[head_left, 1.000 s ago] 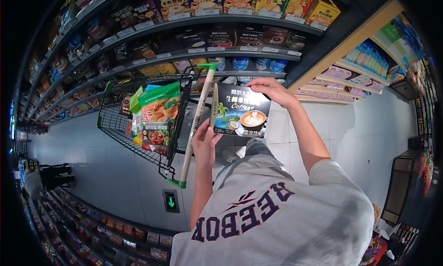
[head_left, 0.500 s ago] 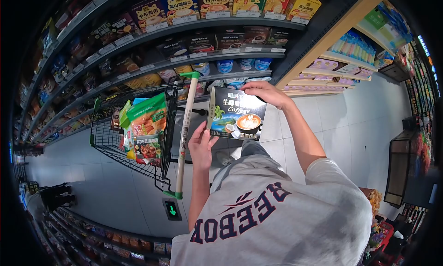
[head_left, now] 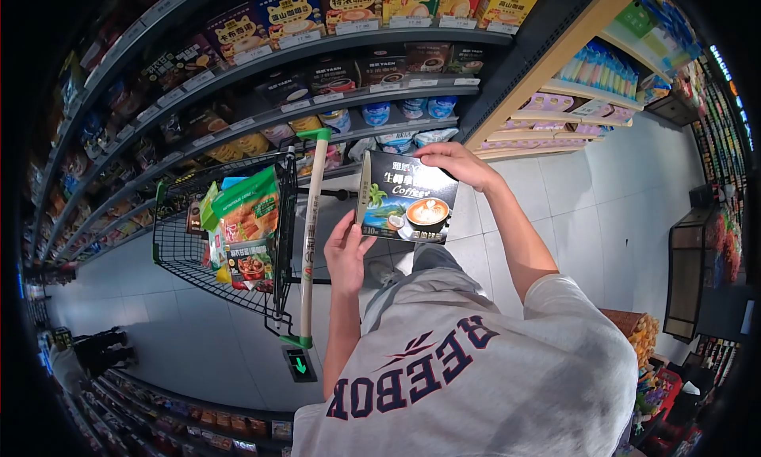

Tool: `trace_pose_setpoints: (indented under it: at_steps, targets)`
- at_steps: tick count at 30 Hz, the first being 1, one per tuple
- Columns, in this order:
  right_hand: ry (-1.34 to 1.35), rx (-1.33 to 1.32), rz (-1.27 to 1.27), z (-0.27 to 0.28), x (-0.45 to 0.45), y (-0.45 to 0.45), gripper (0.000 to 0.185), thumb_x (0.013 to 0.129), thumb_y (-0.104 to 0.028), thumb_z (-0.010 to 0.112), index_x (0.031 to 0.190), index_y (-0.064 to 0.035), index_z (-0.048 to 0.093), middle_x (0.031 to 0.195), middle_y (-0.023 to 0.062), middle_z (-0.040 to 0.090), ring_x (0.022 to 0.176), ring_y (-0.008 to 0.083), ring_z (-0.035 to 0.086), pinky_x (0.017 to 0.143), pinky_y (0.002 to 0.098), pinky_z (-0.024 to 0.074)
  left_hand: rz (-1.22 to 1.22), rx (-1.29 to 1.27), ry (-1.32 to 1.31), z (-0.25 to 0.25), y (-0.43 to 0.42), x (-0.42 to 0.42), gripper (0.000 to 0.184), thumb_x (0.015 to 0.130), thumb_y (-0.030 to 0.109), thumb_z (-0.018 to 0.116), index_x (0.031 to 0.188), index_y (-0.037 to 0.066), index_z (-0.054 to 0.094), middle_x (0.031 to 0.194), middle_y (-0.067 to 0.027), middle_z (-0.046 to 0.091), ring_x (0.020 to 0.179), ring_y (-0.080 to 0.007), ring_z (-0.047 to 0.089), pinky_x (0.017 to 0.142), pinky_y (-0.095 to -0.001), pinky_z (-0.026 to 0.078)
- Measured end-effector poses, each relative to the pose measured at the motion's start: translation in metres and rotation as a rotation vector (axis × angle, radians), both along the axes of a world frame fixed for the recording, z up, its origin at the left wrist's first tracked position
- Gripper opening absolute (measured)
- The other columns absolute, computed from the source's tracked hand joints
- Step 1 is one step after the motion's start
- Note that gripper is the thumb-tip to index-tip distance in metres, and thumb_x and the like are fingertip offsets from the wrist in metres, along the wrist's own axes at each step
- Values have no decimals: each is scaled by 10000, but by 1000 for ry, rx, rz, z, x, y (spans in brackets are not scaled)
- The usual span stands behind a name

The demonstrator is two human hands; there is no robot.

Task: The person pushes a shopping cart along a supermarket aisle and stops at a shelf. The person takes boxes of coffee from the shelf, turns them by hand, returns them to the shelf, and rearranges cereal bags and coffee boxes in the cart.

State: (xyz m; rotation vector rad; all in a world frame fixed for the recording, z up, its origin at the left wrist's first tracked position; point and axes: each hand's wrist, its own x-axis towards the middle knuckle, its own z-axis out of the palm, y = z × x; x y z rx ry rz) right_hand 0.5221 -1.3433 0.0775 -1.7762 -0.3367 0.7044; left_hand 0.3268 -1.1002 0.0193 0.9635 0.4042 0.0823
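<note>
Though black, vivid coffee box (head_left: 407,197)

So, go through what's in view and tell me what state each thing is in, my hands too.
Coffee box: held in both hands, picture side up, no opening visible
Left hand: gripping the box's lower left
Right hand: gripping the box's upper right
Cart: upright, partly loaded
Green bag: in the cart, top looks sealed
Floor sign: lit, green arrow
Shelves: stocked
</note>
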Motion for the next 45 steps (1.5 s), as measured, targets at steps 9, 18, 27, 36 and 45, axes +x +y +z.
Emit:
trace_pose_setpoints:
  at_steps: [9, 18, 27, 36, 45]
  targets:
    - [-5, 24, -12, -3, -6, 7, 325, 979, -247, 644, 1210, -29, 714, 1060, 46, 701, 1009, 121, 603, 887, 272, 465, 29, -7, 23, -7, 2, -8, 365, 1054, 111, 567, 1401, -1, 559, 1237, -98, 687, 1012, -162, 703, 851, -357, 617]
    - [28, 8, 10, -1, -10, 13, 310, 975, -216, 671, 1229, -42, 709, 1122, 45, 715, 1047, 119, 624, 914, 261, 479, 59, -16, 34, -6, 5, -18, 350, 1054, 110, 568, 1386, -2, 576, 1235, -100, 685, 1013, -171, 702, 840, -351, 611]
    - [-9, -3, 49, 0, -13, 12, 331, 976, -248, 689, 1231, -41, 733, 1119, 59, 733, 1049, 120, 628, 913, 267, 482, 68, -12, 19, -7, 5, -26, 351, 1054, 114, 570, 1376, -25, 571, 1226, -114, 686, 1000, -175, 705, 847, -370, 615]
    - [-15, -1, 123, 5, -15, 33, 318, 993, -258, 683, 1213, -37, 745, 1041, 32, 739, 967, 91, 621, 856, 258, 492, 131, -17, 38, -1, 12, -44, 344, 1032, 95, 592, 1362, -3, 592, 1213, -73, 671, 1049, -136, 658, 880, -386, 603]
    - [-15, 0, 225, -4, -10, 58, 302, 1014, -257, 653, 1111, 16, 738, 971, 11, 710, 882, 72, 586, 783, 243, 476, 221, -5, 22, -9, 24, -57, 337, 1044, 105, 582, 1366, 5, 590, 1174, -80, 695, 945, -121, 689, 849, -365, 618]
